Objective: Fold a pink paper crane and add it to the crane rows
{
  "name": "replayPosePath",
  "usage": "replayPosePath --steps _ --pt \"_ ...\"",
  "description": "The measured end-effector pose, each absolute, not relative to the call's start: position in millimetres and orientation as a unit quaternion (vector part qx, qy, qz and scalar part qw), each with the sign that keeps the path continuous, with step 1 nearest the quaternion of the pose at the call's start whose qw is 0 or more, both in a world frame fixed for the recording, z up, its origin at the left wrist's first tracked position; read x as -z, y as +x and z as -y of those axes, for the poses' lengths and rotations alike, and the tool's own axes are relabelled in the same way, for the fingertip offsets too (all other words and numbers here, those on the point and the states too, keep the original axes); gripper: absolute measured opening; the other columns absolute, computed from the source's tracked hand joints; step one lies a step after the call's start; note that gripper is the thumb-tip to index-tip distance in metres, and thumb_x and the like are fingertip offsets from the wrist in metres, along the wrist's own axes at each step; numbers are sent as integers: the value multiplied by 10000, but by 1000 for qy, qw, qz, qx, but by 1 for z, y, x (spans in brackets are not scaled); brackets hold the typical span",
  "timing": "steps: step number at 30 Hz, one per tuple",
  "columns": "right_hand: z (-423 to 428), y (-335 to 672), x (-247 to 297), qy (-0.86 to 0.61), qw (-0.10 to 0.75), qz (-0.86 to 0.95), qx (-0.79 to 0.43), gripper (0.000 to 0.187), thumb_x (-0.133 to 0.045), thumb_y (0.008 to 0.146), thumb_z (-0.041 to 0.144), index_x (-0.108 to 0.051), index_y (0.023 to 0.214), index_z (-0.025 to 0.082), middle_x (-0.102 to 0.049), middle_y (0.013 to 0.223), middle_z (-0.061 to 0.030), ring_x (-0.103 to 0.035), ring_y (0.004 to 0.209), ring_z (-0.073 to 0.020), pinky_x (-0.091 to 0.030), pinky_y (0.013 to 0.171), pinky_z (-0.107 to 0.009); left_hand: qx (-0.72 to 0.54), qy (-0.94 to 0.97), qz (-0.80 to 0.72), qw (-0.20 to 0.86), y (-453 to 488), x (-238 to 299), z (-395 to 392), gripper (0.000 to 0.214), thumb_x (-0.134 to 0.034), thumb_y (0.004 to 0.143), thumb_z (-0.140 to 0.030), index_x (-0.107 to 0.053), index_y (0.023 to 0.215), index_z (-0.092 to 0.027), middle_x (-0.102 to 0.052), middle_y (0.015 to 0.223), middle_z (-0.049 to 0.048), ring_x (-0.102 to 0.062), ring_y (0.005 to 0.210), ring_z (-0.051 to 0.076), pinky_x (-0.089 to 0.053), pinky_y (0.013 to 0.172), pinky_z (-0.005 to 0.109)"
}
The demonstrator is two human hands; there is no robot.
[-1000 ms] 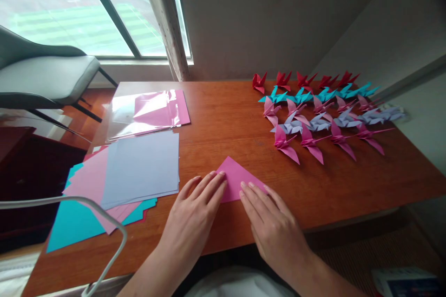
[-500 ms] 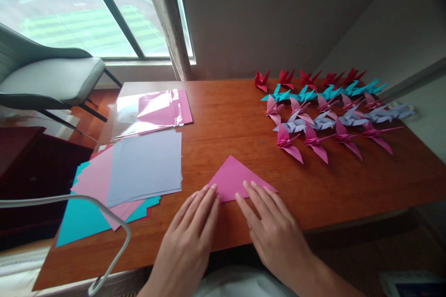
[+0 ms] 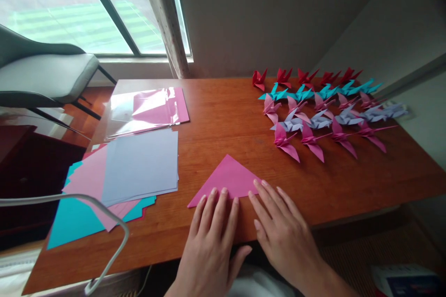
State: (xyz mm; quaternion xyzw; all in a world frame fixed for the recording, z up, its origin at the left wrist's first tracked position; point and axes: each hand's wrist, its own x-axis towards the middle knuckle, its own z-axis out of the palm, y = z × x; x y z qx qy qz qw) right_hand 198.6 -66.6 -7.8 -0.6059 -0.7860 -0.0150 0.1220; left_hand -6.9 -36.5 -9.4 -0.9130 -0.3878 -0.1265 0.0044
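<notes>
A bright pink sheet of origami paper (image 3: 228,174), folded into a triangle, lies on the wooden table with its peak pointing away from me. My left hand (image 3: 214,236) rests its outstretched fingertips on the near folded edge, around the middle. At the triangle's right corner, my right hand (image 3: 285,232) presses with its fingers extended, covering that corner. Both hands lie flat and grip nothing. The left corner of the triangle shows uncovered on the tabletop.
Rows of folded paper cranes (image 3: 313,141) in several colours stand at the right. Left lie fanned paper sheets (image 3: 142,164) and a clear plastic packet (image 3: 149,111) with pink paper. A white cable-like arm (image 3: 118,222) curves over the left front. A chair (image 3: 52,74) stands near the window.
My left hand has slid right from the left corner toward the middle of the near edge, uncovering that corner. My right hand has shifted slightly right, onto the right corner.
</notes>
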Motion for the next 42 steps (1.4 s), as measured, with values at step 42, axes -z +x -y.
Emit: replayPosePath --steps 42 --pt "57 192 13 -564 129 814 -43 562 -507 937 171 -458 1496 146 -444 1583 -110 -389 1473 -297 -450 1128 -530 101 -902 417 43 -47 5 41 770 -552 936 -484 -387 1522 -12 -399 1596 212 -349 1482 349 -166 1248 457"
